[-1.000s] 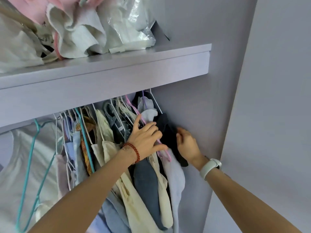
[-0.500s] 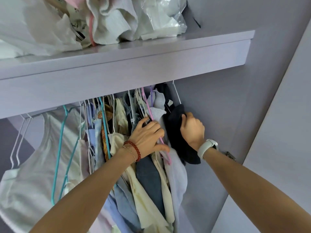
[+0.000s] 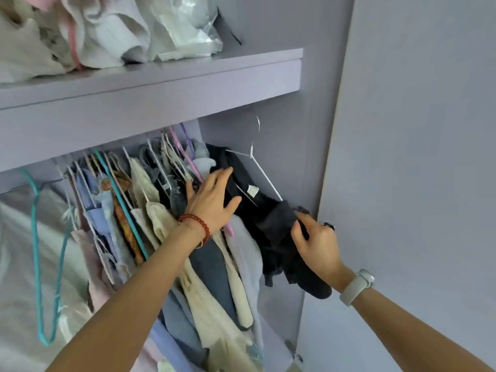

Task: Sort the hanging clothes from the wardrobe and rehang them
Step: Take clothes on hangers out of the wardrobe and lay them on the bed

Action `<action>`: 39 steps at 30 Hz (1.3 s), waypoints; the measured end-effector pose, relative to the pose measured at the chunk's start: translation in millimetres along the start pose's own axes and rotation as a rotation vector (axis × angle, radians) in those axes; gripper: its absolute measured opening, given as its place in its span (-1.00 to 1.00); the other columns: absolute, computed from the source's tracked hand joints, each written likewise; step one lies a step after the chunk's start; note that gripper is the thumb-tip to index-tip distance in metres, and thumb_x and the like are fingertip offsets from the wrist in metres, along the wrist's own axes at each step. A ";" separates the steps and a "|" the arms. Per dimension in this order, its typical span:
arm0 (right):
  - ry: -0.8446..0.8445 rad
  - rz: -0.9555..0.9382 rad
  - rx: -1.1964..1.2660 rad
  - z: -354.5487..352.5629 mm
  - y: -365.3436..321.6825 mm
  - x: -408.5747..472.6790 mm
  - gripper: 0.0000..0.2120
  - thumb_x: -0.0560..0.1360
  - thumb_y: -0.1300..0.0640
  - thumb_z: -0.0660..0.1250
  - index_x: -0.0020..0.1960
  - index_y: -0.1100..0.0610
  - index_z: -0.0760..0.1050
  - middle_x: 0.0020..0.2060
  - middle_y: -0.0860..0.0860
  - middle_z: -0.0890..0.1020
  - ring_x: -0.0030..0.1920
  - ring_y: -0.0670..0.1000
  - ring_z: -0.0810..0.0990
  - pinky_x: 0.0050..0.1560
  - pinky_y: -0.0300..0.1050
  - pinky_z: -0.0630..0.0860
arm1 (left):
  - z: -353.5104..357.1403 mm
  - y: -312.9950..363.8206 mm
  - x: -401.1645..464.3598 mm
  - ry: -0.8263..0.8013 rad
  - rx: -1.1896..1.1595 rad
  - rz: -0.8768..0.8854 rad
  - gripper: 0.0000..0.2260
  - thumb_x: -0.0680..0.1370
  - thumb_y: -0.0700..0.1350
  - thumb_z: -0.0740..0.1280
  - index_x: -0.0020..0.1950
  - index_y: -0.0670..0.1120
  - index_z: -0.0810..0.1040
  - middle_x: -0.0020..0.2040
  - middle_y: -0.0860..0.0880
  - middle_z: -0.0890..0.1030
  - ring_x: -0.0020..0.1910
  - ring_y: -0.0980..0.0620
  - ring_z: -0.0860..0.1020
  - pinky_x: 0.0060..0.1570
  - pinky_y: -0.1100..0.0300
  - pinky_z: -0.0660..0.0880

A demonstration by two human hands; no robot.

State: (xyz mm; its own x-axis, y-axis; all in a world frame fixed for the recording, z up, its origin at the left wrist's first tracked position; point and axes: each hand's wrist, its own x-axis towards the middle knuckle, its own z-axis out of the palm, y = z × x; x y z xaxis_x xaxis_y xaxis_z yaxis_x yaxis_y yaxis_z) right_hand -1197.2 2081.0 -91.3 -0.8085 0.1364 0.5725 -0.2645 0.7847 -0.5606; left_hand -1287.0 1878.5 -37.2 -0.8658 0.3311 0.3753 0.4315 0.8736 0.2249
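A black garment [image 3: 271, 224] on a white wire hanger [image 3: 257, 162] is tilted out to the right of the packed row, its hook off the rail. My right hand [image 3: 316, 242] grips the garment's lower right part. My left hand [image 3: 212, 200] lies with straight fingers against the black garment's left side and the row of hanging clothes [image 3: 161, 224], holding them apart. The row holds cream, blue, grey and patterned pieces on white, pink and teal hangers.
A lilac shelf [image 3: 188, 76] above carries piled white and pink fabric and a plastic bag [image 3: 182, 25]. The wardrobe's side wall [image 3: 300, 157] and an open door [image 3: 416, 183] stand close on the right. A white garment on a teal hanger [image 3: 37, 251] hangs far left.
The black garment's hanger has come off the rail and swung out to the right. My right hand dropped lower along the garment. My left hand's fingers straightened against it.
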 end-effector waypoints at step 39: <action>0.617 1.700 -0.505 -335.4 -79.3 -808.4 -0.79 0.54 0.11 0.21 -0.09 0.18 0.58 -0.33 0.05 0.61 -0.27 0.14 0.58 -0.35 -0.03 0.46 | 169.6 586.7 -613.5 -1.200 -0.285 1.227 -0.82 0.51 0.08 0.29 -0.16 -0.02 0.52 -0.12 -0.05 0.61 -0.10 -0.09 0.56 -0.16 0.14 0.48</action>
State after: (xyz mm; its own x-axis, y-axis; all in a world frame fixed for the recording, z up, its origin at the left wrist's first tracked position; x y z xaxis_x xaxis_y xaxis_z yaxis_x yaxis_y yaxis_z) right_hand -346.3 2111.3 -308.9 0.3020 0.9396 -0.1610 0.7647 -0.3396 -0.5477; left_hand -545.6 2248.4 -288.0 0.3369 0.8719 -0.3552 0.8399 -0.1078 0.5320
